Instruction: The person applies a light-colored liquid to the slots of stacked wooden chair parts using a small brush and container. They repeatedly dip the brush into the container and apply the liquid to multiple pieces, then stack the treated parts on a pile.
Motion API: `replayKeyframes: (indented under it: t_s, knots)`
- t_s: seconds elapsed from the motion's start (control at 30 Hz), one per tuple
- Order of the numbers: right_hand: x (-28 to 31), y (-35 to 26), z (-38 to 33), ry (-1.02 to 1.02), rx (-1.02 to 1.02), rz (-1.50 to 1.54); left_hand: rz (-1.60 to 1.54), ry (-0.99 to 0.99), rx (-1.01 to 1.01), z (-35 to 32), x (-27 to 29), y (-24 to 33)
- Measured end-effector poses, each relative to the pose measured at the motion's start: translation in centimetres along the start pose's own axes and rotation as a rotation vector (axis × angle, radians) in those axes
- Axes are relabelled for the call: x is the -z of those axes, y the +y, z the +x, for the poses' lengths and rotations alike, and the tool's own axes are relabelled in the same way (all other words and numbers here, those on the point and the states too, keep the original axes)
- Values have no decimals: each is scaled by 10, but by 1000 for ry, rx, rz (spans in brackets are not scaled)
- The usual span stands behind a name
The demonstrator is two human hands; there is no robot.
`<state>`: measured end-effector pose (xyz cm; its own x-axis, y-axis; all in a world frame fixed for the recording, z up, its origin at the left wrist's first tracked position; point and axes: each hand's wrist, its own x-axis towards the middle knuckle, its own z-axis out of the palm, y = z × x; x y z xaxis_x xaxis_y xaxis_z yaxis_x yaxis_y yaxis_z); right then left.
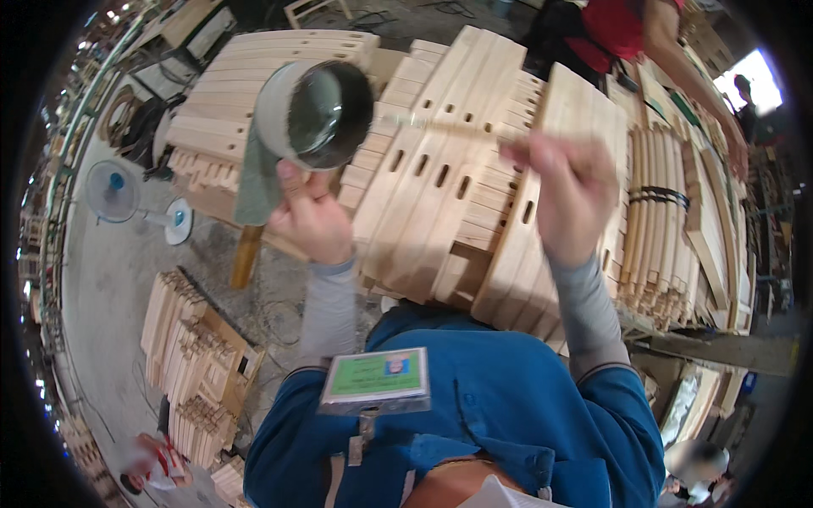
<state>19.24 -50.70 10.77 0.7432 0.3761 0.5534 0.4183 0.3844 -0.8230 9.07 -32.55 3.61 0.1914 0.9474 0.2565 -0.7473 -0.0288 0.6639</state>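
Across the bench in front of you lies the stack of wood boards (440,195), pale planks w/ rows of dark slots cut thru them, laid side by side and layered, running from upper left to lower right. Behind it, top right, another person in a red top (610,30) reaches an arm down along the far boards. On the floor at your left sits a smaller pile of wood pieces (190,356), and further left a small fan (114,190) stands on a round base.

Your left hand (309,216) is raised over the left part of the stack, fingers wrapped tight round a grey cloth (254,182) and the side of a round metal tin (315,114); thumb lies up against the tin's wall. Tin is tilted so its dark inside faces you, and it hangs above the boards, not resting on them.

Your right hand (572,190) is up over the middle boards, blurred, fingers closed in a pinch on a thin stick (445,127). Stick runs left from the hand toward the tin; its tip ends just beside the tin's rim, can't tell if touching.
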Motion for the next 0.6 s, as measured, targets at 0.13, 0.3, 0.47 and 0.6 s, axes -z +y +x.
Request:
replayKeyframes:
  t_s: [0.13, 0.3, 0.47, 0.6]
  knots:
    - [48, 47, 94, -161, -67, -197, 103, -29, 194, -7, 19, -8]
    - [44, 115, 132, -365, -197, -385, 82, -70, 438, -12, 57, -24]
    - [28, 147, 138, -468, -215, -506, 20, -65, 524, -17, 65, -25]
    - [17, 153, 135, -534, -151, -695, 28, -56, 524, -19, 68, -25]
